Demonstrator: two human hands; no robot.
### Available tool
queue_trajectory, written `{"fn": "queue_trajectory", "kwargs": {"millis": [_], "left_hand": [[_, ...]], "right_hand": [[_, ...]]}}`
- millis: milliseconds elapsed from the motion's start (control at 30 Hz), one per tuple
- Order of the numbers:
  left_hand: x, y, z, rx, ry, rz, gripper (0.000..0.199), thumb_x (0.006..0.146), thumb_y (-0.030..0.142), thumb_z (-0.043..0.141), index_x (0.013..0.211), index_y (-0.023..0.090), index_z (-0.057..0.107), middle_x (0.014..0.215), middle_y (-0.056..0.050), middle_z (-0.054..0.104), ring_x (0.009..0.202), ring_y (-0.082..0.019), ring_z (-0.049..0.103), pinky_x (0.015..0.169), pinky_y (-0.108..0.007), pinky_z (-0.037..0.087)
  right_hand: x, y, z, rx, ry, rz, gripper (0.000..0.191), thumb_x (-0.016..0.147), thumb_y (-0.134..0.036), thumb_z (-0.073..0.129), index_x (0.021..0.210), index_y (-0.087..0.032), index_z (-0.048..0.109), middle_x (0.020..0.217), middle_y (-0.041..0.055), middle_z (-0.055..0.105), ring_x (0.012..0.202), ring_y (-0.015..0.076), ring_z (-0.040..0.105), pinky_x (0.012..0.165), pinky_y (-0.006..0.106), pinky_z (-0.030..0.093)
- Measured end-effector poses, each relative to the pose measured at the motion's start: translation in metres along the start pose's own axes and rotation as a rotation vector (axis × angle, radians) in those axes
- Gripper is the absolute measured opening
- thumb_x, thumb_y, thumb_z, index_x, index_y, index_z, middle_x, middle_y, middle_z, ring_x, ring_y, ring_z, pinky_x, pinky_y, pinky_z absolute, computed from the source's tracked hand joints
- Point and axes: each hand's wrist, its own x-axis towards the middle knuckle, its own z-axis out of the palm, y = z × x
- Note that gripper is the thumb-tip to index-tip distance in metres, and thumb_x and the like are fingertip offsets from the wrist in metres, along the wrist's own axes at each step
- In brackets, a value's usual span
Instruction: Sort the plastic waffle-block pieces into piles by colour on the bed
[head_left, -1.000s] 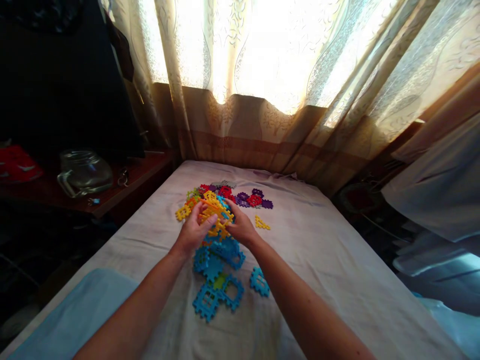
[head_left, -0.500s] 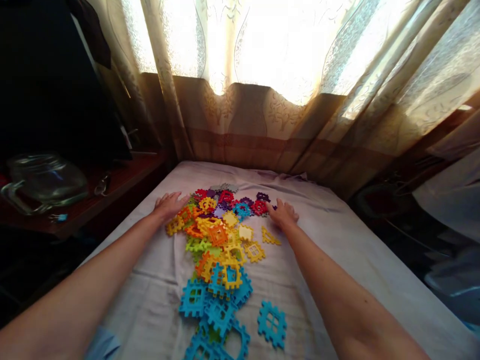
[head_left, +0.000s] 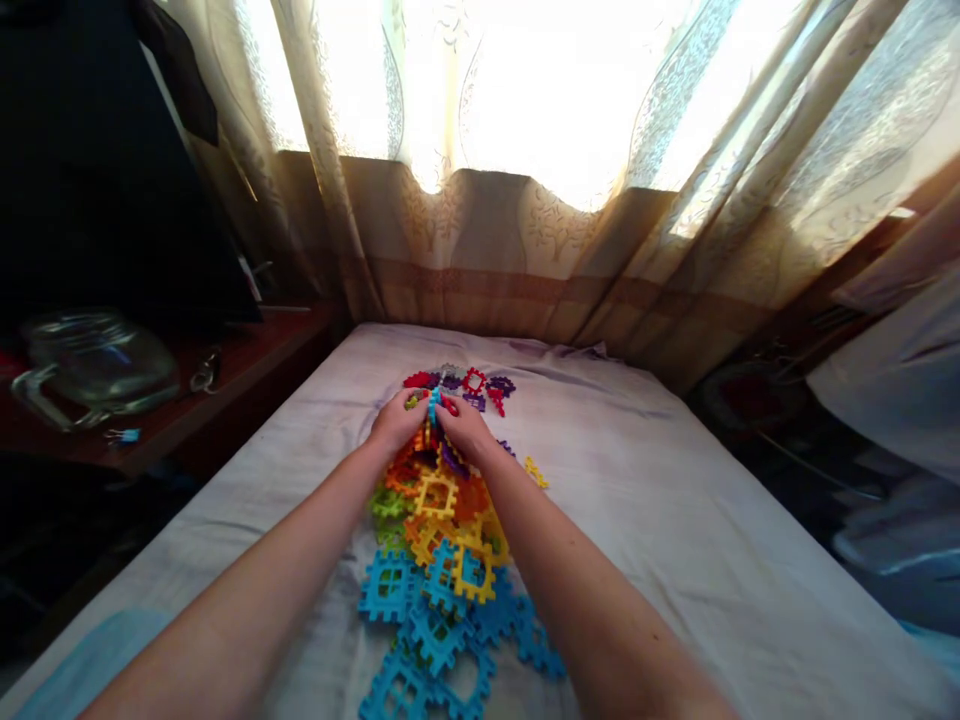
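A heap of flat plastic pieces with notched edges lies on the pale sheet. Blue pieces (head_left: 388,585) are at its near end, yellow pieces (head_left: 436,495) and orange ones in the middle, green ones (head_left: 390,502) at the left, red (head_left: 474,380) and purple ones (head_left: 501,384) at the far end. My left hand (head_left: 400,418) and my right hand (head_left: 463,425) meet over the far part, fingers curled round a bunch of pieces, with a blue one (head_left: 434,404) upright between them. Most fingertips are hidden.
On the brown side table (head_left: 277,340) at the left are a glass jug (head_left: 112,365), a dark screen (head_left: 97,180) and small metal items. Curtains (head_left: 480,240) hang behind the bed (head_left: 637,480). White cloth (head_left: 892,370) hangs at the right.
Both my hands have moved inward from the sides of the heap and closed on pieces. The heap's far part is narrower, and the separate blue piece at right has shifted against the other blue ones.
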Motion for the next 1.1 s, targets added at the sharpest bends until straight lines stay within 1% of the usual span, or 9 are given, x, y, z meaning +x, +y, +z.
{"fn": "queue_trajectory", "kwargs": {"millis": [133, 300, 400, 500, 600, 667, 867, 967, 1100], "left_hand": [[-0.022, 0.027, -0.003, -0.148, -0.012, 0.039, 0.059, 0.081, 0.061, 0.056, 0.119, 0.016, 0.061, 0.102, -0.009, 0.073, 0.087, -0.019, 0.069, 0.082, -0.033, 0.055], [-0.061, 0.035, -0.043, -0.057, -0.065, 0.1, 0.061, 0.086, 0.065, 0.043, 0.125, 0.02, 0.058, 0.118, -0.009, 0.069, 0.104, -0.021, 0.067, 0.091, -0.035, 0.052], [-0.079, 0.015, -0.076, 0.192, -0.047, 0.082, 0.059, 0.082, 0.065, 0.047, 0.117, 0.02, 0.063, 0.13, -0.012, 0.064, 0.125, -0.027, 0.056, 0.109, -0.039, 0.039], [-0.094, -0.009, -0.093, 0.305, -0.013, 0.008, 0.059, 0.073, 0.063, 0.058, 0.111, 0.018, 0.064, 0.134, -0.018, 0.06, 0.135, -0.038, 0.046, 0.115, -0.053, 0.024], [-0.117, -0.026, -0.082, 0.357, -0.039, -0.023, 0.057, 0.075, 0.062, 0.056, 0.113, 0.021, 0.063, 0.131, -0.018, 0.063, 0.133, -0.038, 0.048, 0.114, -0.056, 0.024], [-0.139, -0.032, -0.061, 0.362, -0.06, 0.007, 0.058, 0.079, 0.061, 0.052, 0.12, 0.021, 0.059, 0.135, -0.016, 0.06, 0.134, -0.033, 0.048, 0.115, -0.049, 0.026], [-0.192, -0.036, 0.0, 0.169, 0.137, 0.107, 0.064, 0.084, 0.056, 0.05, 0.136, 0.019, 0.048, 0.149, -0.015, 0.047, 0.143, -0.029, 0.035, 0.119, -0.049, 0.019], [-0.192, -0.025, 0.008, -0.035, 0.114, 0.044, 0.059, 0.089, 0.054, 0.045, 0.135, 0.018, 0.05, 0.145, -0.016, 0.051, 0.14, -0.027, 0.041, 0.118, -0.047, 0.026], [-0.173, 0.01, 0.005, -0.109, 0.071, 0.043, 0.058, 0.095, 0.052, 0.031, 0.136, 0.014, 0.049, 0.142, -0.018, 0.054, 0.134, -0.025, 0.05, 0.112, -0.043, 0.038]], "right_hand": [[-0.012, -0.037, -0.005, 0.128, -0.004, 0.03, 0.038, 0.09, -0.038, 0.051, 0.123, -0.022, 0.062, 0.099, 0.0017, 0.073, 0.093, 0.0166, 0.066, 0.086, 0.03, 0.052], [-0.058, -0.057, -0.057, 0.173, -0.13, 0.074, 0.061, 0.084, -0.046, 0.061, 0.138, -0.02, 0.051, 0.121, 0.0093, 0.067, 0.104, 0.02, 0.066, 0.089, 0.033, 0.053], [-0.109, -0.027, -0.094, -0.032, -0.053, 0.077, 0.064, 0.082, -0.048, 0.062, 0.138, -0.019, 0.053, 0.135, 0.0136, 0.059, 0.12, 0.0251, 0.059, 0.101, 0.04, 0.048], [-0.172, 0.021, -0.108, -0.286, 0.097, 0.056, 0.061, 0.083, -0.05, 0.057, 0.135, -0.017, 0.056, 0.139, 0.0164, 0.056, 0.132, 0.0312, 0.049, 0.111, 0.05, 0.037], [-0.225, 0.052, -0.091, -0.484, 0.164, 0.094, 0.062, 0.083, -0.051, 0.058, 0.138, -0.022, 0.054, 0.141, 0.0187, 0.054, 0.135, 0.0389, 0.045, 0.109, 0.062, 0.035], [-0.243, 0.051, -0.065, -0.534, 0.128, 0.077, 0.067, 0.083, -0.053, 0.058, 0.143, -0.024, 0.05, 0.145, 0.0185, 0.049, 0.139, 0.0412, 0.038, 0.11, 0.065, 0.033], [-0.217, -0.001, 0.006, -0.412, 0.109, 0.085, 0.07, 0.088, -0.048, 0.054, 0.149, -0.016, 0.04, 0.148, 0.0205, 0.045, 0.14, 0.0383, 0.038, 0.113, 0.056, 0.033], [-0.193, -0.021, 0.018, -0.311, 0.125, 0.082, 0.061, 0.092, -0.04, 0.047, 0.147, -0.015, 0.041, 0.145, 0.0187, 0.049, 0.137, 0.0349, 0.043, 0.111, 0.053, 0.037], [-0.16, -0.052, 0.011, -0.184, 0.18, 0.013, 0.051, 0.091, -0.03, 0.046, 0.139, -0.013, 0.051, 0.142, 0.0179, 0.053, 0.135, 0.0294, 0.046, 0.113, 0.047, 0.036]]}}
